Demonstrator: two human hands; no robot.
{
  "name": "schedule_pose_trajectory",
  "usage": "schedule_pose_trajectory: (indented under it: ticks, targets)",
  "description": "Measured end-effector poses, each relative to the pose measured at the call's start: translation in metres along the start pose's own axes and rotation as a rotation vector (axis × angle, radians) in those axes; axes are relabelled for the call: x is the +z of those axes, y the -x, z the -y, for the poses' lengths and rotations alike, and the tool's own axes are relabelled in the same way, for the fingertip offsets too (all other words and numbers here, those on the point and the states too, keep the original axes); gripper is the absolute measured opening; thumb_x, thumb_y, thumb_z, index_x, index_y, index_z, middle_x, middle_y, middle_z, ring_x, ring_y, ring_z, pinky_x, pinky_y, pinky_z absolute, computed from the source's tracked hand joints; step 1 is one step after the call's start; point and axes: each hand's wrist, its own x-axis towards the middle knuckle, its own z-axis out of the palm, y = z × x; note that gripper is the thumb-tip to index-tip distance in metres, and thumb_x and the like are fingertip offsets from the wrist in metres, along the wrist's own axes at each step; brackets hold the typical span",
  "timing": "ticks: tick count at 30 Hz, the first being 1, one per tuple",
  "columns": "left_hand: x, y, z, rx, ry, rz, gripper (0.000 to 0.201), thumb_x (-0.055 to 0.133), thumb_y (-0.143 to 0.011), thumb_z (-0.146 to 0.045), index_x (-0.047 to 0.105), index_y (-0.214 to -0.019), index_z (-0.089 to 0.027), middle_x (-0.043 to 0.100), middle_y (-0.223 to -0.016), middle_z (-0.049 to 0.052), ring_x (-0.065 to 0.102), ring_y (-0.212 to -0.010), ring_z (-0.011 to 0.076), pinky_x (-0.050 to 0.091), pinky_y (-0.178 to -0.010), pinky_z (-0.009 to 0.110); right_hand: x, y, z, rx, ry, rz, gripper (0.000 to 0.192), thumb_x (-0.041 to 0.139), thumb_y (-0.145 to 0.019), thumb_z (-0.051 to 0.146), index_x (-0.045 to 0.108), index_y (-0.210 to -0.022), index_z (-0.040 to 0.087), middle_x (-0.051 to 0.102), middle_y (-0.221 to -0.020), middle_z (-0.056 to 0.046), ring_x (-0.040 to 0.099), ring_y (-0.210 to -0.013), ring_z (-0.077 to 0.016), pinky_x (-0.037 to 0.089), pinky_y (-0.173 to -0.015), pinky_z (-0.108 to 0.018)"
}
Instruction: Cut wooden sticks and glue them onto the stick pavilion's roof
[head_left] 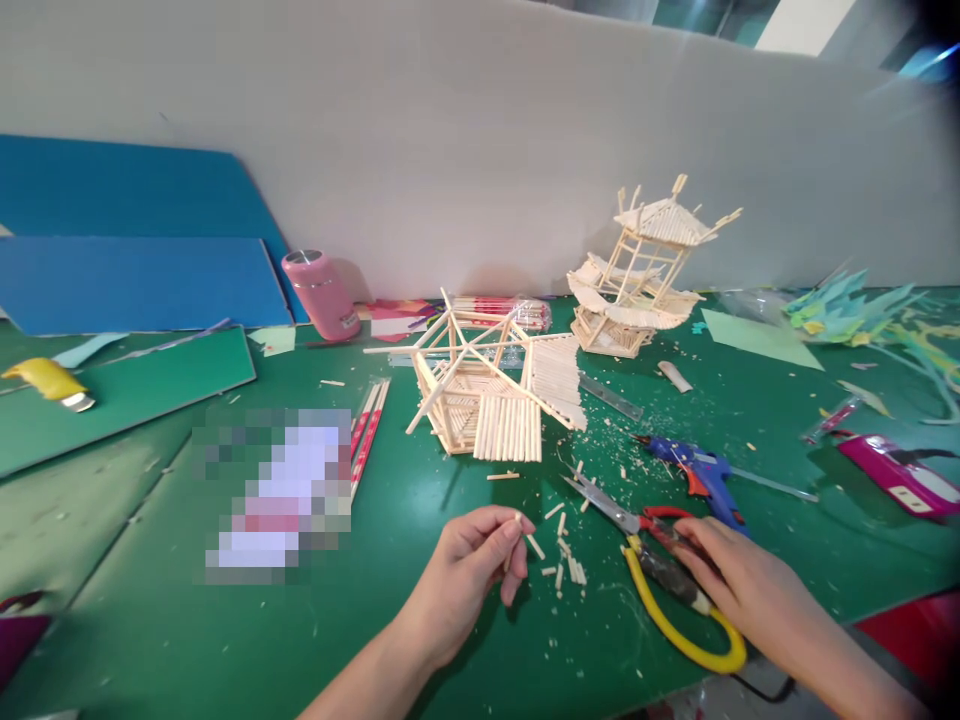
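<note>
Thumb and fingertips of the left hand [472,560] are pinched together on a short stick [536,546], near the middle of the green bench [390,540]. To its right, the right hand [739,570] is curled around the red part of the handles of the scissors [611,507], whose blades point far and left; how firm that hold is, one cannot tell. Cut pieces [574,570] lie between the two hands, and the stick frame [508,430] stands just beyond, with panels on its near and right sides only.

A piece this small probably handles best in a light pinch close to one end, its other end free and in plain sight. Fingertips should sit well clear of the blades, and the scissors want a settled, level grip. Loose pieces could roll or scatter under a sleeve, so low, short movements seem wise. The glue gun [709,475] lies just past the scissors, so the right wrist does well to give its nozzle room
</note>
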Motion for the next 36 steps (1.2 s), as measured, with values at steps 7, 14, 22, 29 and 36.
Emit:
schedule_pose_trajectory:
  ticks: [7, 14, 22, 29, 36]
  targets:
    - [-0.003, 0.0, 0.002, 0.015, -0.093, 0.006, 0.025, 0.059, -0.078, -0.039, 0.064, -0.078, -0.014, 0.042, -0.051, -0.005, 0.032, -0.047, 0.0079, 0.02, -0.047, 0.023, -0.009, 0.018, 0.011, 0.074, -0.302, 0.033, 0.03, 0.04, -0.086, 0.036, 0.051, -0.112, 0.024, 0.06, -0.116, -0.011, 0.058, -0.105, -0.0243, 0.05, -0.084, -0.034]
    - [-0.006, 0.001, 0.003, 0.023, -0.097, -0.004, 0.024, 0.059, -0.078, -0.037, 0.064, -0.076, -0.014, 0.038, -0.054, -0.006, 0.03, -0.052, 0.0089, 0.021, -0.05, 0.024, -0.005, 0.027, 0.065, 0.105, -0.648, 0.234, 0.06, 0.06, -0.068, 0.018, 0.044, -0.126, 0.027, 0.049, -0.132, -0.009, 0.048, -0.117, -0.0285, 0.045, -0.092, -0.039]
    - [-0.009, 0.004, 0.0, 0.084, -0.115, -0.027, 0.017, 0.057, -0.082, -0.03, 0.066, -0.078, -0.016, 0.053, -0.067, -0.002, 0.039, -0.061, 0.0096, 0.031, -0.057, 0.022, 0.009, 0.016, 0.095, 0.174, -0.586, 0.202, 0.08, 0.065, -0.049, 0.008, 0.037, -0.123, 0.023, 0.061, -0.116, -0.012, 0.062, -0.098, -0.0292, 0.055, -0.075, -0.033]
    - [-0.011, 0.004, -0.005, 0.15, -0.19, 0.05, 0.02, 0.052, -0.085, -0.029, 0.065, -0.08, -0.015, 0.059, -0.08, 0.004, 0.051, -0.078, 0.017, 0.039, -0.074, 0.031, 0.012, 0.018, 0.102, 0.159, -0.573, 0.168, 0.076, 0.065, -0.049, 0.011, 0.044, -0.121, 0.024, 0.063, -0.112, -0.011, 0.062, -0.096, -0.0292, 0.054, -0.077, -0.032]
    - [-0.013, 0.004, -0.004, 0.166, -0.221, 0.077, 0.022, 0.053, -0.084, -0.031, 0.065, -0.077, -0.014, 0.053, -0.075, 0.002, 0.046, -0.07, 0.0143, 0.036, -0.067, 0.027, -0.001, 0.01, 0.113, 0.158, -0.655, 0.267, 0.07, 0.063, -0.054, 0.01, 0.042, -0.12, 0.02, 0.066, -0.106, -0.008, 0.066, -0.087, -0.0231, 0.054, -0.072, -0.025]
